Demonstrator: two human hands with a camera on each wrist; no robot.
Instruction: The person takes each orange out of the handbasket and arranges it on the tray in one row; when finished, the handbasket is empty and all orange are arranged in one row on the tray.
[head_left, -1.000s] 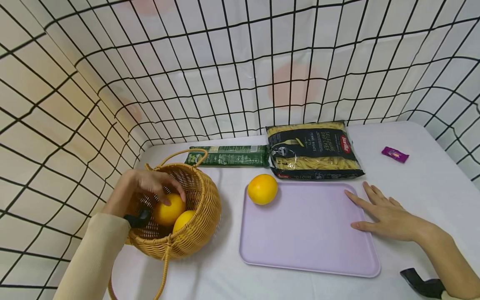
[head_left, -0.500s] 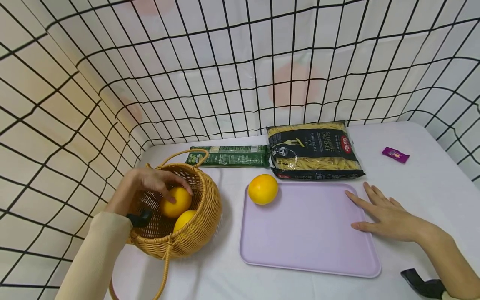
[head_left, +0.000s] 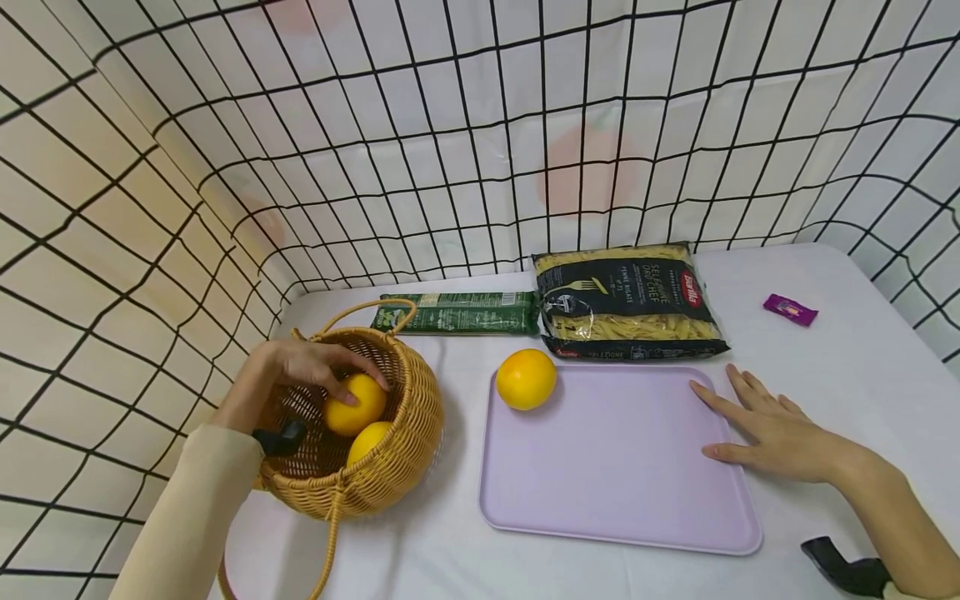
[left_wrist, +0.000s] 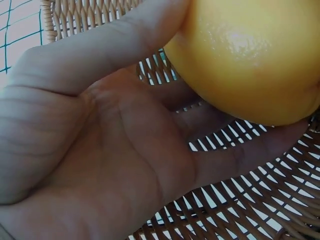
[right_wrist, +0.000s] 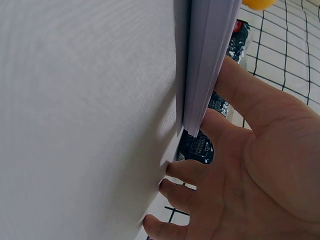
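Observation:
Inside the wicker basket [head_left: 427,408], my left hand [head_left: 311,364] holds an orange [head_left: 356,406], thumb on one side and fingers round the other. The left wrist view shows the orange [left_wrist: 250,60] between thumb and fingers, close over the woven wall. A second orange [head_left: 369,442] lies in the basket just below it. On the lilac tray [head_left: 615,458], a third orange [head_left: 527,379] sits in the far left corner. My right hand [head_left: 772,429] is spread flat at the tray's right edge, thumb and index finger on the rim, the other fingertips on the white cloth.
Behind the tray lies a bag of penne pasta [head_left: 630,302], with a long green packet [head_left: 468,312] to its left. A small purple wrapped sweet [head_left: 791,309] is at the far right. Black netting [head_left: 480,150] surrounds the table, and the basket's handle [head_left: 330,542] hangs toward the front.
Within the basket, my left hand and the orange have shifted slightly right and up, then nearly stopped. The right hand and tray stay put.

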